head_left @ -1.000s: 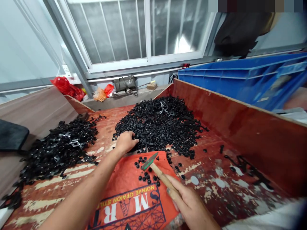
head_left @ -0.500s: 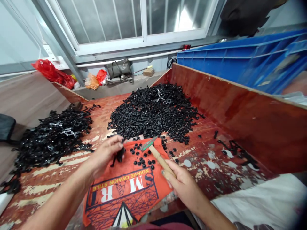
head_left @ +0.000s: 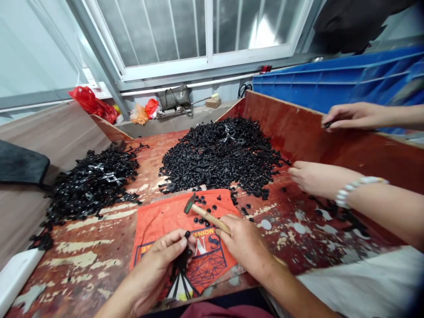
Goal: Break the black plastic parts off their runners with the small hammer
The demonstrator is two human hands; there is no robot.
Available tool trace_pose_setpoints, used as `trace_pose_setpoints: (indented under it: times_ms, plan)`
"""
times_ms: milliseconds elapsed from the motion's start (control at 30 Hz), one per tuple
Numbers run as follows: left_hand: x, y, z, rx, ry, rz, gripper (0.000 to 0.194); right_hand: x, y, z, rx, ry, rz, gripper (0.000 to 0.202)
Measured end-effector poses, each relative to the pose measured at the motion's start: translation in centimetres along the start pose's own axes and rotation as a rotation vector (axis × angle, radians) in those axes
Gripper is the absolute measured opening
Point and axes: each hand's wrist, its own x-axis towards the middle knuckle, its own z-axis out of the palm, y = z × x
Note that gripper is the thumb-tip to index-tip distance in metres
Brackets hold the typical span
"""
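My left hand [head_left: 162, 260] is closed on a black jointed part [head_left: 181, 260] with round knobs, low over the near part of the orange printed cloth [head_left: 155, 212]. Wrapped round the wooden handle of a hammer [head_left: 208, 217], my right hand [head_left: 243, 243] stays over the cloth's right side. The hammer's greenish head points left, above the cloth. Several small black round caps [head_left: 202, 221] lie on the cloth near the head. Beyond it rises a big heap of black parts [head_left: 215, 154].
At the right, a co-worker's hand [head_left: 357, 117] holds a small black piece; another, with a beaded bracelet [head_left: 354, 190], reaches toward the heap's edge. A second pile of black parts [head_left: 92, 185] lies left. A wooden side board [head_left: 298, 110] and blue crate [head_left: 331, 84] stand right.
My left hand has come down and nearer with the black part. The hammer has swung so its head points more left. A co-worker's two hands have entered from the right.
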Motion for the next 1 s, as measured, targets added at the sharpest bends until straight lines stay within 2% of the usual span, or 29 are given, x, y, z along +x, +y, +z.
trace_pose_setpoints:
  times_ms: [100, 267, 367, 500, 600, 667, 733, 800, 833, 900, 933, 1000]
  plan:
    - [-0.5, 0.0, -0.3, 0.059, 0.063, -0.024, 0.032, -0.3, -0.2, 0.2, 0.019, -0.007, 0.024, 0.014]
    - [-1.4, 0.0, -0.7, 0.364, 0.173, 0.026, 0.041, -0.7, -2.6, 0.6, 0.056, -0.063, 0.019, 0.016]
    - [-2.1, 0.0, -0.9, 0.328, 0.192, 0.051, 0.042, -0.6, -3.8, 1.2, 0.074, -0.101, -0.012, 0.011]
    - [-2.6, -0.5, -1.5, 0.282, 0.227, 0.096, 0.039, -0.6, -3.9, 0.9, 0.117, -0.115, -0.02, 0.007]
    - [-2.3, -1.2, -1.8, 0.49, 0.317, 0.278, 0.022, -1.1, -3.8, -0.1, 0.238, -0.116, 0.048, 0.009]
    - [-1.9, -1.7, -1.7, 0.725, 0.33, 0.473, 0.009, -1.7, -4.3, -0.7, 0.446, -0.21, 0.092, 0.017]
    - [-1.4, -2.0, -1.4, 0.928, 0.313, 0.666, 0.016, -2.4, -5.1, -1.0, 0.634, -0.309, 0.109, 0.021]
    - [-1.1, -2.4, -1.0, 1.034, 0.275, 0.791, 0.021, -2.9, -5.9, -1.0, 0.681, -0.319, 0.105, 0.015]
    - [-1.0, -2.6, -0.8, 1.052, 0.256, 0.817, 0.021, -3.0, -6.2, -0.8, 0.675, -0.299, 0.106, 0.009]
    - [-1.2, -2.9, -0.5, 0.994, 0.243, 0.778, 0.016, -3.1, -6.4, -0.4, 0.653, -0.258, 0.112, 0.005]
    - [-1.3, -3.1, -0.3, 0.902, 0.262, 0.715, 0.016, -3.0, -6.3, -0.2, 0.64, -0.238, 0.11, 0.007]
    - [-1.7, -3.1, 0.2, 0.584, 0.374, 0.568, 0.025, -3.0, -6.1, -0.1, 0.601, -0.184, 0.102, 0.009]
